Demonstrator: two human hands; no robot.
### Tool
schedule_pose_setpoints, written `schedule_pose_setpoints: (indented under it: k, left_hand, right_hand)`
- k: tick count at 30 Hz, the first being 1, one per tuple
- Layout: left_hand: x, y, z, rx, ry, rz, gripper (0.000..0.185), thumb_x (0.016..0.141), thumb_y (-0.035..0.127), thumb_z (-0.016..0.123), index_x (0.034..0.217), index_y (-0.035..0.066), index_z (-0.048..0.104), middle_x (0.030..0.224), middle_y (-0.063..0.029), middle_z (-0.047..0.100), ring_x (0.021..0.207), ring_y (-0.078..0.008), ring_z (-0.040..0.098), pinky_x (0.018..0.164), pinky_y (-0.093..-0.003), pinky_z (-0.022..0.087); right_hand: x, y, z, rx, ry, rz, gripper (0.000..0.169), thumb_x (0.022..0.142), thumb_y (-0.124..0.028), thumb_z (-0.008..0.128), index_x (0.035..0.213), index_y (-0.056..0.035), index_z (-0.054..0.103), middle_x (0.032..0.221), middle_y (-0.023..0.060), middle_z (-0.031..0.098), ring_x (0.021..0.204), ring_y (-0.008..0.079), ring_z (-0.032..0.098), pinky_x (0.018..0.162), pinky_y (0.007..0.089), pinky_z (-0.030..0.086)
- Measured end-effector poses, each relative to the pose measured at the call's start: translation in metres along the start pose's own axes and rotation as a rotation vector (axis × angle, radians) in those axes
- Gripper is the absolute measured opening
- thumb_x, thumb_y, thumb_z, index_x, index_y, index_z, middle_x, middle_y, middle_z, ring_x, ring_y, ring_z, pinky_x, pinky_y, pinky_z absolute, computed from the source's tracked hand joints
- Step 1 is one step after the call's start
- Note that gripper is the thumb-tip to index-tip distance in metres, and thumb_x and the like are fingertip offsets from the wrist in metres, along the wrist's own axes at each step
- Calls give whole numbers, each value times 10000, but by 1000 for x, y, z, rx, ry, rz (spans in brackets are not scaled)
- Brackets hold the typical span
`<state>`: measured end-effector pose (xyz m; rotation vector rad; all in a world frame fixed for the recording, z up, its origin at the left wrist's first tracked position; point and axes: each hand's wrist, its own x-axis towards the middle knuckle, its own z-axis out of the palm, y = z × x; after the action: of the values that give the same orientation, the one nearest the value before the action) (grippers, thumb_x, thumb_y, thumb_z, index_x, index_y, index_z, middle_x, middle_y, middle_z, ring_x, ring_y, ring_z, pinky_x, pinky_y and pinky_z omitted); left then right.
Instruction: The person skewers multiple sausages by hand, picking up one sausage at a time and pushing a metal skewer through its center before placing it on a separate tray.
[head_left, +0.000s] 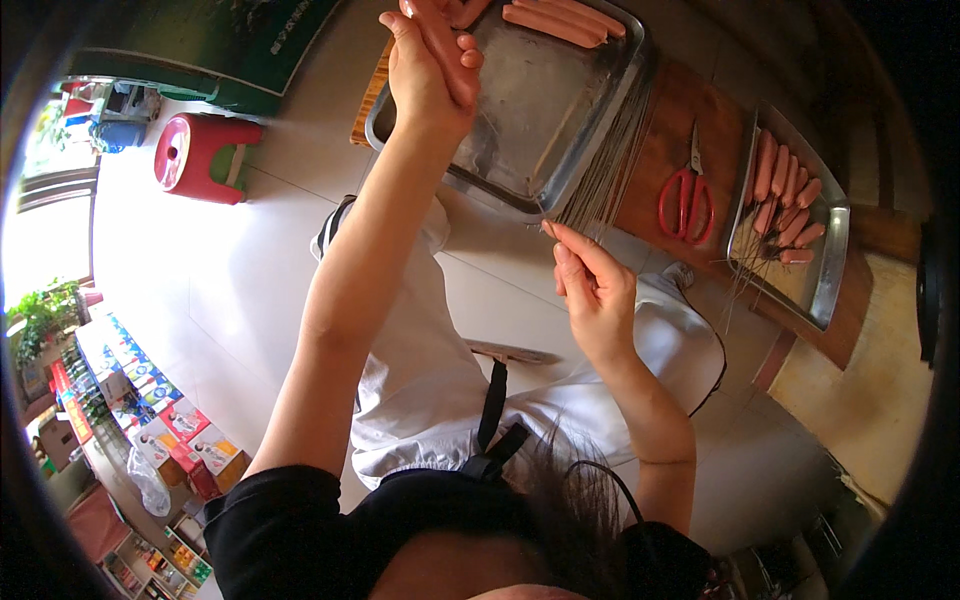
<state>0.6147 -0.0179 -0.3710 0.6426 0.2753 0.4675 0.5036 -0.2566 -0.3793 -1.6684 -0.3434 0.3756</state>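
Observation:
My left hand (431, 90) is wrapped around a pink sausage (442, 49), raised over the near-left part of a metal tray (536, 97). Several long sausages (562, 22) lie at the tray's far end. Close to the tray's near corner, my right hand (592, 281) pinches one end of a thin skewer (537, 196), whose other end is hard to make out. A bundle of thin skewers (611, 161) lies along the tray's right side, just beyond my right fingertips.
Red-handled scissors (686, 202) lie on a brown wooden surface (660, 112). Farther right, a second metal tray (831, 259) holds several shorter sausages (787, 180) and a tangle of thin sticks (754, 262). A red plastic stool (210, 157) and stacked boxed goods (184, 442) are on the left.

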Motion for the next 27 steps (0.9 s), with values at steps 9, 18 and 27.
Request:
schedule_pose_setpoints:
  k: [9,18,27]
  left_hand:
    - [1,3,-11,-34,-103,-51,466,967,551,345,1064,127,509,888,26,516,592,-83,488,438,-164,398]
    - [-8,2,0,74,-200,11,522,966,580,293,1097,120,505,859,13,520,500,-86,445,372,-181,349]
    - [-28,-12,13,89,-138,-53,544,957,606,277,1141,125,452,921,-48,547,482,-129,503,352,-211,356]
  right_hand:
    - [-2,-2,-2,112,-12,44,218,945,-79,551,1129,2,635,910,42,657,561,46,464,470,191,373]
    - [-2,-1,-3,111,-62,95,224,955,-116,553,1126,2,635,970,40,690,558,38,447,445,181,355]
    - [-1,2,8,183,23,68,187,950,-77,549,1088,8,641,763,15,603,563,44,455,474,201,370]
